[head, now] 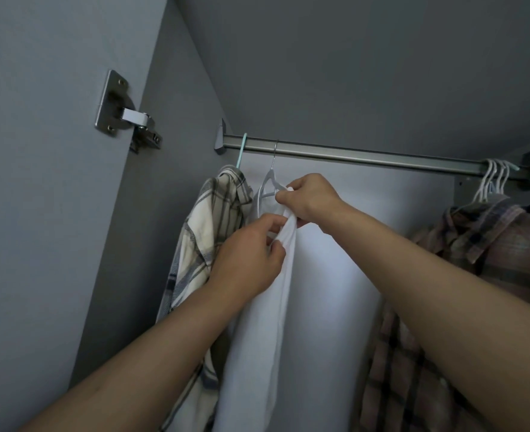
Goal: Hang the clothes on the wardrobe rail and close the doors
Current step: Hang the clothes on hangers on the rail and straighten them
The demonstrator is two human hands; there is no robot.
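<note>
A: Where is the plain white cloth garment (257,322)?

B: On a white hanger (268,182) hooked over the grey metal wardrobe rail (366,157), near the rail's left end. Both hands pinch its top edge: the left hand (246,260) just below, the right hand (307,198) at the hanger's shoulder.

A: And around it?

B: Left of it on the rail, a cream and grey plaid shirt (201,238) on a mint hanger (242,151). At the rail's right end, spare white hangers (491,182) and a faded pink plaid shirt (475,251). A steel door hinge (123,110) sits farther left.

White garment (257,322); cream-grey plaid shirt (201,232); pink plaid shirt (419,369); teal hanger (242,151).
</note>
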